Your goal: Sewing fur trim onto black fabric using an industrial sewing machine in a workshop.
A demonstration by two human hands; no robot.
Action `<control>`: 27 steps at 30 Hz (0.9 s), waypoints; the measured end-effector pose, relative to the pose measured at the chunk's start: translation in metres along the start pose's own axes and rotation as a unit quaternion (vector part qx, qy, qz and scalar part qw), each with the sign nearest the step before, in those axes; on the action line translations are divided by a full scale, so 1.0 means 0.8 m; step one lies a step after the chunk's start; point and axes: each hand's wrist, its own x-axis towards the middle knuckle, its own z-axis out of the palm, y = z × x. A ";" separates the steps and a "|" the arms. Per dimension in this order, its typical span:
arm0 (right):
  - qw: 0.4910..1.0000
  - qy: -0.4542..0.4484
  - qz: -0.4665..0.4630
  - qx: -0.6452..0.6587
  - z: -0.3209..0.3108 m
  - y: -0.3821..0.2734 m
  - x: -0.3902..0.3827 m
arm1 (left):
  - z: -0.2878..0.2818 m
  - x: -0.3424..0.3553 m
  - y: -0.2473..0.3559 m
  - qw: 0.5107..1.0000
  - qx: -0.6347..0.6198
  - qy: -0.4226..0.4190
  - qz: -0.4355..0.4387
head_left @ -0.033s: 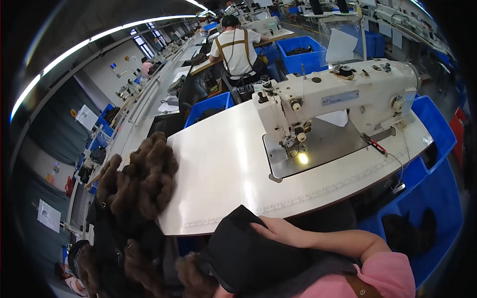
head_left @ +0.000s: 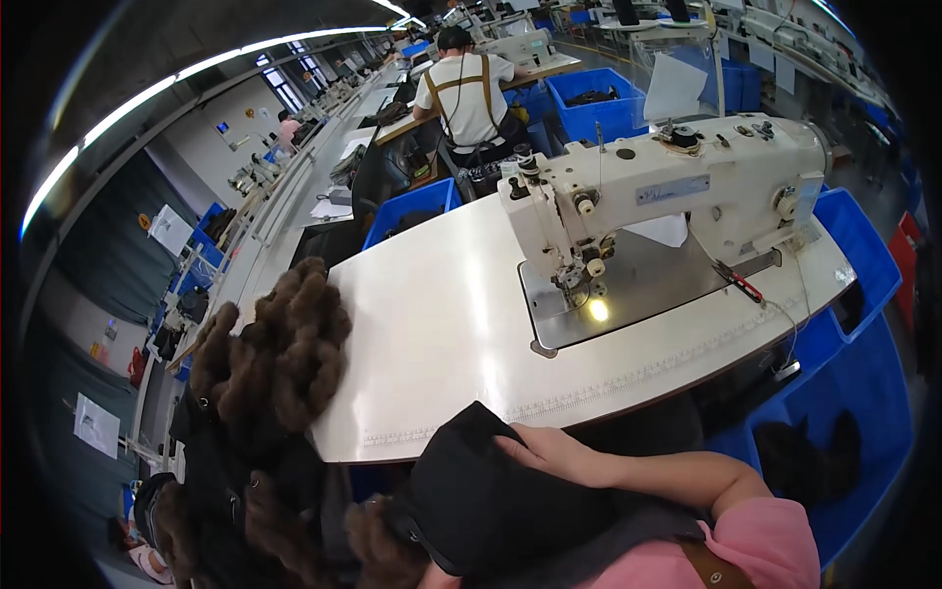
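A black fabric piece (head_left: 491, 501) with brown fur (head_left: 376, 545) at its left side lies over my lap, below the table's front edge. My right hand (head_left: 554, 454) grips its upper right edge, the thumb on top and the other fingers tucked out of sight. Only a sliver of my left hand (head_left: 439, 577) shows at the lower rim, beneath the fabric; its fingers are hidden. To the left hangs a heap of similar black pieces with thick brown fur (head_left: 285, 353), some bearing small metal rings.
A white sewing machine (head_left: 667, 187) with its lamp lit stands on the pale table (head_left: 422, 334). Red-handled thread snips (head_left: 741, 283) lie by its base. Blue bins (head_left: 834, 471) stand at the right and behind the table. Farther off, a person (head_left: 466, 93) in a white shirt sits at another machine.
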 end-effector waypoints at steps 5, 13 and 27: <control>0.990 0.125 -0.052 0.033 -0.007 0.013 -0.001 | -0.006 0.001 -0.005 1.000 0.001 -0.005 -0.006; 0.975 0.176 -0.068 0.113 -0.070 -0.034 0.011 | -0.005 0.028 -0.010 1.000 0.001 -0.016 0.014; 0.965 0.229 -0.018 -0.125 -0.108 0.037 0.011 | -0.003 0.080 -0.021 0.999 -0.004 -0.013 0.030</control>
